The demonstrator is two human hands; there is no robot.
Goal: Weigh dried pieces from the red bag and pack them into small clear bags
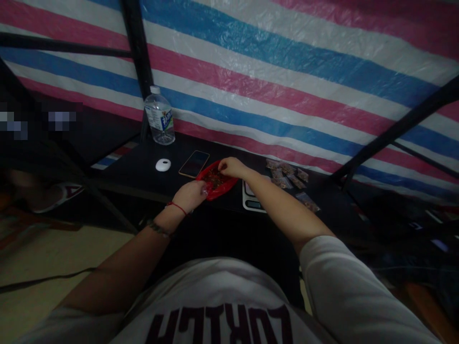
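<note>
Left hand curls closed on eight-o'clock edge of red bag; right hand, fingers bent inward, reaches brown contents from two o'clock, any catch unclear; on dark surface, scale sits at four, filled packets at three

Pink, white and blue stripes band a plastic sheet; the tabletop is black. A red plastic bag shows brownish contents; the kitchen scale is white, the smartphone black-screened and gold-rimmed. Blue and green mark a white bottle label, and maroon lettering crosses a pale shirt.
</note>
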